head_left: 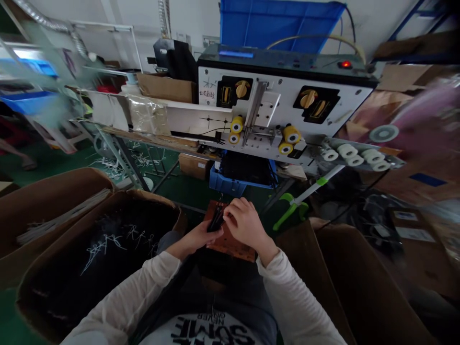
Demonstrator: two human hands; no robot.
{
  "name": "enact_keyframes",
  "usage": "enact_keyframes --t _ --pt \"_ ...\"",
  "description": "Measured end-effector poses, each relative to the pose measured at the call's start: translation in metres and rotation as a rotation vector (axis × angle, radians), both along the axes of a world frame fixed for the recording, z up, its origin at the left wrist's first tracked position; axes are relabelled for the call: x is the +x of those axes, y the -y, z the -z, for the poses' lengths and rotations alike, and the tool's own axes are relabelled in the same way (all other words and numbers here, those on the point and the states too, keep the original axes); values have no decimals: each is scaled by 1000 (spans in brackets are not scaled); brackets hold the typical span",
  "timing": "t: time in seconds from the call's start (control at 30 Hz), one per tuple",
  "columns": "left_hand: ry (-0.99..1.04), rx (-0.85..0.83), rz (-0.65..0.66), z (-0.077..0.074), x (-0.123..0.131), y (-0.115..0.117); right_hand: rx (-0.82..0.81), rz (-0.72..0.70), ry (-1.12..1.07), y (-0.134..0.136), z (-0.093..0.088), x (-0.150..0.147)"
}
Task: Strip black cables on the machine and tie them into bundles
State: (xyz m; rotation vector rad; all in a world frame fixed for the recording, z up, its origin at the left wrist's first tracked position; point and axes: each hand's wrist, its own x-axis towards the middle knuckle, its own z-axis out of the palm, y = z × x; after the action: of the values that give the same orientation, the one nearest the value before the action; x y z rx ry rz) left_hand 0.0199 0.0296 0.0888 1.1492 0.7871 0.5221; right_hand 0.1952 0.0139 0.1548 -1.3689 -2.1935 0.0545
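A bundle of thin black wires (pixel 216 219) sits between my hands, above a brown perforated board (pixel 230 245) resting on my lap. My left hand (pixel 196 238) grips the bundle from below, and my right hand (pixel 244 225) pinches it from the other side with curled fingers. The wires' far ends are hidden by my fingers. Just left of my arm, an open cardboard box (pixel 97 268) holds dark wires with some white strands on top.
A second cardboard box (pixel 61 215) with pale wires stands at the far left, and more cardboard boxes (pixel 341 282) crowd my right. Ahead stands a white machine panel (pixel 283 105) with yellow rollers, above a blue crate (pixel 223 181). A green-handled tool (pixel 293 205) lies beyond my right hand.
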Motion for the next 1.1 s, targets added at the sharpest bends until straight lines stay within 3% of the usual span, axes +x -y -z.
enact_keyframes --t 0.13,0.4,0.57,0.8,0.9,1.1 --pt "-4 23 31 -1 2 1 21 -5 -242 -10 1 8" --pt "-61 78 46 0 -2 2 -156 -77 -537 -21 24 -9" --pt "-61 39 4 6 -14 2 -169 -52 -716 -33 23 -14" --pt "115 -106 -203 8 -33 9 -381 -59 -1307 -96 -2 -51" --pt "174 -170 -306 9 -42 13 -430 17 -1512 -131 -15 -72" --pt "225 -185 -410 3 -59 25 -365 124 -1768 -187 -36 -101"
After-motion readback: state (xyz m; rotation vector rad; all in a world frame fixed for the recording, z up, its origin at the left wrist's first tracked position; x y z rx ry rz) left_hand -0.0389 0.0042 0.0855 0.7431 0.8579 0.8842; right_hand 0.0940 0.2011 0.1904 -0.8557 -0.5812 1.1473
